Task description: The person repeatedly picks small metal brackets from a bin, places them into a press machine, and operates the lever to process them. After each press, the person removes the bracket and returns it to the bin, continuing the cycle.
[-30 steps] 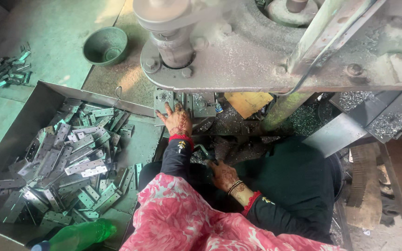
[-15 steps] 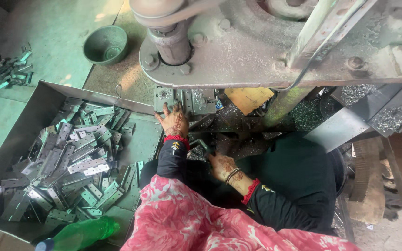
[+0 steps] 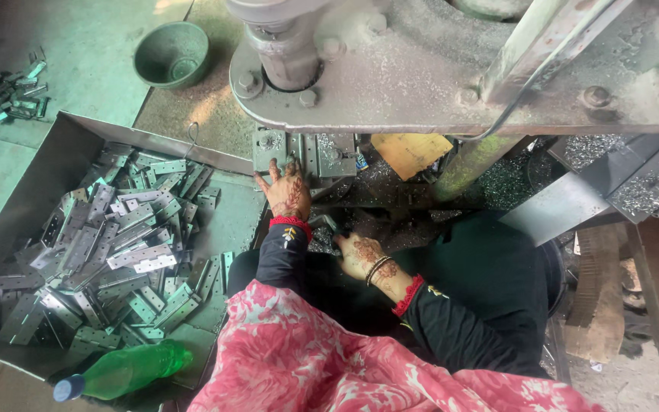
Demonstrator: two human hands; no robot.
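Note:
My left hand (image 3: pixel 287 191) reaches forward with fingers spread, its tips on a flat metal hinge plate (image 3: pixel 270 146) lying on the bed of the grey press machine (image 3: pixel 421 69). My right hand (image 3: pixel 360 250) is lower, in my lap, curled around a small metal piece (image 3: pixel 323 226) in shadow. Both arms wear black sleeves with red cuffs. A pink flowered cloth (image 3: pixel 329 366) covers my lap.
A big metal tray (image 3: pixel 47 168) at the left holds several loose hinge plates (image 3: pixel 116 236). A green plastic bottle (image 3: pixel 127 370) lies at its near corner. A green bowl (image 3: pixel 171 53) sits on the floor beyond. More plates (image 3: pixel 5 95) lie far left. Metal chips litter the right side.
My left hand has slid forward onto the plate under the press. The view has shifted slightly; my right hand has stayed low in my lap.

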